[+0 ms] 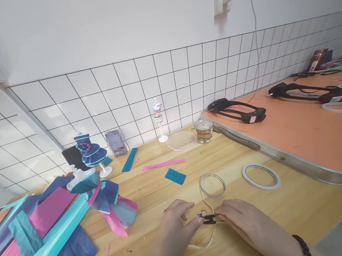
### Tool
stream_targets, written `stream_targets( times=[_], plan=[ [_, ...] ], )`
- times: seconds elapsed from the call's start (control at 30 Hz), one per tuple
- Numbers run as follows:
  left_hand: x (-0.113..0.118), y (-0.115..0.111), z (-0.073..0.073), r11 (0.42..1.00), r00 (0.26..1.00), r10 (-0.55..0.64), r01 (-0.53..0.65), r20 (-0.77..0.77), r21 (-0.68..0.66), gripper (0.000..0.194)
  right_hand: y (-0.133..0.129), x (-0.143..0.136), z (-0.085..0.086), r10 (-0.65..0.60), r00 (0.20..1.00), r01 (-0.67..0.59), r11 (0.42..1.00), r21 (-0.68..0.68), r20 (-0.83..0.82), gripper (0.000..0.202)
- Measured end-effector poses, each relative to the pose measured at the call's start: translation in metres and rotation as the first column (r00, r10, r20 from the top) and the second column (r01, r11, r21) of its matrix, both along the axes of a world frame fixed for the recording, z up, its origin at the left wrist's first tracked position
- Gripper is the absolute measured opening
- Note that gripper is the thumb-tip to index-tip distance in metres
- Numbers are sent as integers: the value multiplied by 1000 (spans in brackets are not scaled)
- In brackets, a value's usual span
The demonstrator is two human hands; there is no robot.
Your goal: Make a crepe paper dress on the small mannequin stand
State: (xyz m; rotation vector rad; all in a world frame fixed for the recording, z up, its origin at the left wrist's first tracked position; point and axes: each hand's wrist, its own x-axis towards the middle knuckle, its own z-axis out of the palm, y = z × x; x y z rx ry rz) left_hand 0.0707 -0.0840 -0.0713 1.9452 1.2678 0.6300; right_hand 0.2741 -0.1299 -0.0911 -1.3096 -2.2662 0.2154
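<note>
Between my two hands a small dark tool [211, 219], perhaps pliers or scissors, lies low over the wooden table [149, 193]. My left hand [178, 226] has its thumb at the tool's left end, its fingers apart from the thumb. My right hand [245, 221] has its fingers pressed together at the tool's right end, and the grip is partly hidden. A small blue piece [201, 215] shows beside my left thumb. A thin pale cord [206, 201] runs past the tool from a loose coil [213, 184] just beyond it.
Small mannequins in paper dresses [91, 153] [112, 200] stand at left near coloured crepe paper [52, 206]. A bare stand [158, 117], a glass of liquid [205, 131], teal scraps [175, 176] and a pink strip [163, 164] are farther back. White tape [248, 178] lies right.
</note>
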Motion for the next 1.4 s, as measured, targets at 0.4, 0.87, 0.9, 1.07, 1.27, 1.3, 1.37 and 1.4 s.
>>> stream_targets(
  times=[0.4,0.87,0.9,1.07,1.27,1.3,1.37,1.4],
  plan=[
    [-9,15,-6,977,932,138,-73,336,-199,23,-2,-6,10,-130,953,53,960,-274,-273,27],
    [-17,26,-9,945,797,275,-122,538,-303,35,-4,-1,11,-150,936,10,916,-401,-319,31],
    [-21,29,-9,954,850,263,-160,456,-253,37,-2,3,10,-171,928,20,910,-413,-331,27],
    [-37,44,-8,976,969,214,-217,122,11,23,21,26,-1,-290,929,187,905,-383,-230,45],
    [-41,56,-8,943,943,330,-328,34,-53,39,37,28,-12,-275,955,236,931,-277,-110,25],
    [-41,58,-8,941,942,336,-334,30,-47,40,38,27,-13,-276,957,245,934,-259,-89,24],
    [-42,61,-8,940,939,342,-341,26,-28,43,39,24,-14,-268,962,251,943,-220,-51,22],
    [-42,63,-9,938,938,346,-346,29,-7,43,40,24,-15,-261,965,250,948,-199,-36,21]
  ],
)
